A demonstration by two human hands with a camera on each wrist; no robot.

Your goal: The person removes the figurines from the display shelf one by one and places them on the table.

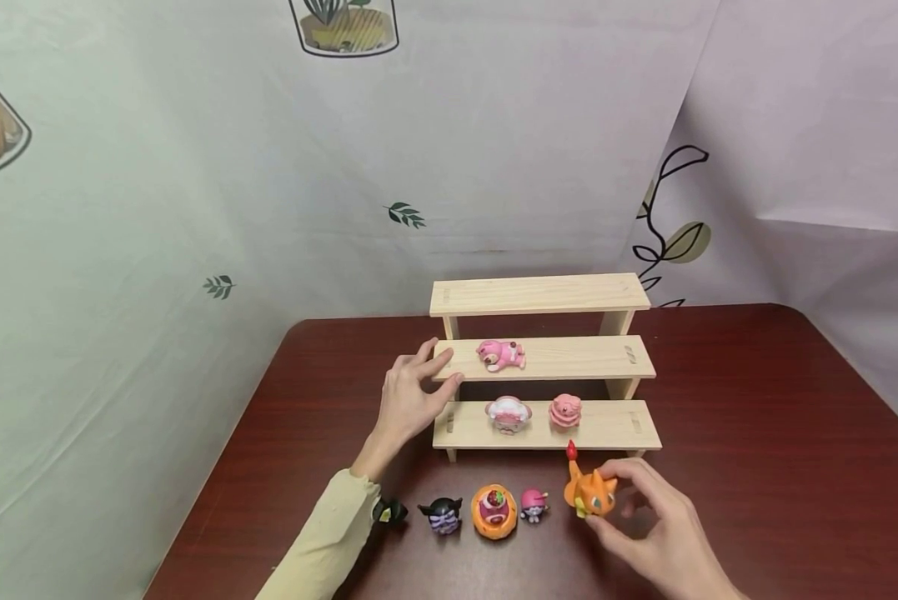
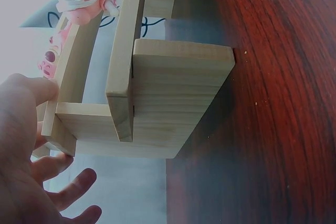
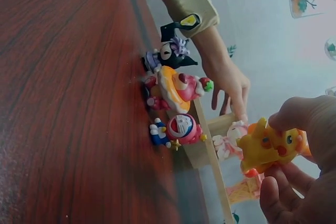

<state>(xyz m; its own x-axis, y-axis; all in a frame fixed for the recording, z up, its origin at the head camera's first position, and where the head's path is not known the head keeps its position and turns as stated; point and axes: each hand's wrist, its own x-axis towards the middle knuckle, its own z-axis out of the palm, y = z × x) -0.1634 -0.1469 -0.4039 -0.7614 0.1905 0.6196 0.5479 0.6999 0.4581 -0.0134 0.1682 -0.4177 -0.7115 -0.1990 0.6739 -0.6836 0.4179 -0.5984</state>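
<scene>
While three pink figures (image 1: 502, 355) sit on the shelf (image 1: 539, 292) and three more figures (image 1: 494, 512) seem left on the counter (image 1: 756, 400), my right fingers (image 1: 636, 469) pinch the orange figure (image 1: 594, 493), my left fingers (image 1: 435, 365) the shelf's left edge.

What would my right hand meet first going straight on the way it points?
Likely the bottom shelf at its front edge, with the orange figure in the right hand touching first. Height is hard to judge; if raised enough, it might pass over that edge.
</scene>
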